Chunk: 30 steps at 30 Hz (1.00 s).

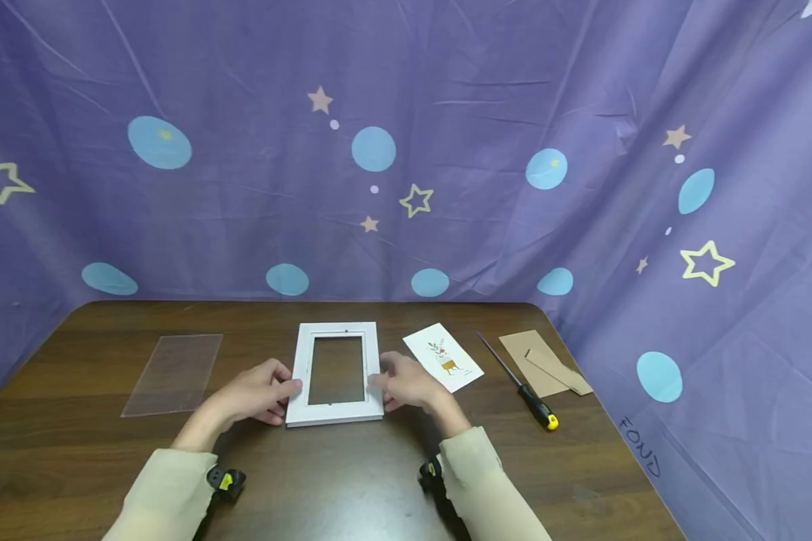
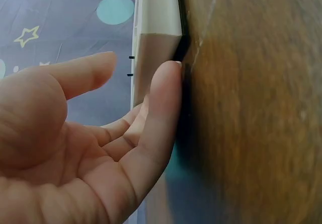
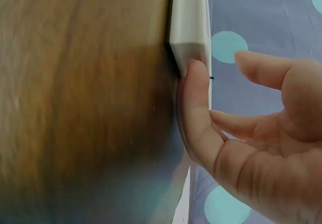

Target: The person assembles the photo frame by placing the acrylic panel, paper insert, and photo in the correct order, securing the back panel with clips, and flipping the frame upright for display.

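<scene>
A white picture frame (image 1: 334,412) lies flat on the table between both hands, its opening showing bare wood. Small dark tabs stick up from its upper face. My left hand (image 1: 253,391) is at its left edge; in the left wrist view the fingers (image 2: 163,93) touch the frame's side (image 2: 160,12), while the thumb stays apart above. On the opposite edge, my right hand (image 1: 409,382) is placed likewise. One right fingertip meets the frame's side (image 3: 188,17) in the right wrist view, with the thumb clear of it.
Left of the frame lies a clear sheet (image 1: 172,376). To the right are a white card (image 1: 446,357) with a plant drawing, a black and yellow screwdriver (image 1: 536,407), and a brown backing board (image 1: 519,344) with a stand strip. A purple curtain (image 1: 460,240) hangs behind the wooden table (image 1: 325,488).
</scene>
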### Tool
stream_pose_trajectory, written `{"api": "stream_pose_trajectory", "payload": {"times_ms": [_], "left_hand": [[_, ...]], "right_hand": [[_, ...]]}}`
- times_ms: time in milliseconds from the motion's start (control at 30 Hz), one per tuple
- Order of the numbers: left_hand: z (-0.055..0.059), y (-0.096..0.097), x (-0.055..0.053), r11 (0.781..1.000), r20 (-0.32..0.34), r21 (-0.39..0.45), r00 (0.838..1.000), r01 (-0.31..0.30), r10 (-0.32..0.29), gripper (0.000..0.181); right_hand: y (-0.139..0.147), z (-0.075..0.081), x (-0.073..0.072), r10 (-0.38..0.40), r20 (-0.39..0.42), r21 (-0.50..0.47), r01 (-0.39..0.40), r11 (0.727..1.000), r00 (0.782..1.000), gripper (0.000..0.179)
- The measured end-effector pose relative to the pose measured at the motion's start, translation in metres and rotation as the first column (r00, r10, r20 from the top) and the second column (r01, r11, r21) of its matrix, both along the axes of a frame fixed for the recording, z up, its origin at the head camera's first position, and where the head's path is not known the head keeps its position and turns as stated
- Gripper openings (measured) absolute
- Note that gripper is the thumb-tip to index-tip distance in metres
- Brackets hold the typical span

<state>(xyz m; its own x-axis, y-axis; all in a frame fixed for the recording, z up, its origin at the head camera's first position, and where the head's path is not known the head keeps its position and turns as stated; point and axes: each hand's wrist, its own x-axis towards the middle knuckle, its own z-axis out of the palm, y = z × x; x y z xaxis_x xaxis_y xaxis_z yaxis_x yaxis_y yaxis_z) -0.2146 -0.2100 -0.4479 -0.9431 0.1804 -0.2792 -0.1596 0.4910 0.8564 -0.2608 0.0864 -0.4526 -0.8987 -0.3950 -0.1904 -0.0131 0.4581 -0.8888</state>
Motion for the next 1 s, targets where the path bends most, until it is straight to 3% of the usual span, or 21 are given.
{"api": "stream_pose_trajectory", "payload": {"times_ms": [200,400,700,1000], "left_hand": [[-0.006,-0.003,0.001,0.999,-0.035,0.011,0.998,0.049,-0.048,0.036],[-0.006,0.0,0.002,0.999,-0.055,0.032,0.998,0.027,-0.025,0.03],[-0.008,0.008,0.004,0.998,-0.024,0.047,0.999,0.033,-0.031,0.03],[-0.003,0.013,0.007,0.999,-0.003,0.019,0.999,0.046,-0.046,0.03]], "right_hand": [[-0.008,-0.005,0.002,0.022,-0.036,0.026,-0.021,0.999,0.999,0.062],[-0.008,-0.005,0.003,0.017,-0.06,0.066,-0.013,0.998,0.998,0.067],[0.002,-0.006,0.011,0.013,-0.031,0.083,-0.011,0.996,0.999,0.069],[0.007,-0.001,0.018,0.025,-0.008,0.088,-0.024,0.996,1.0,0.071]]}}
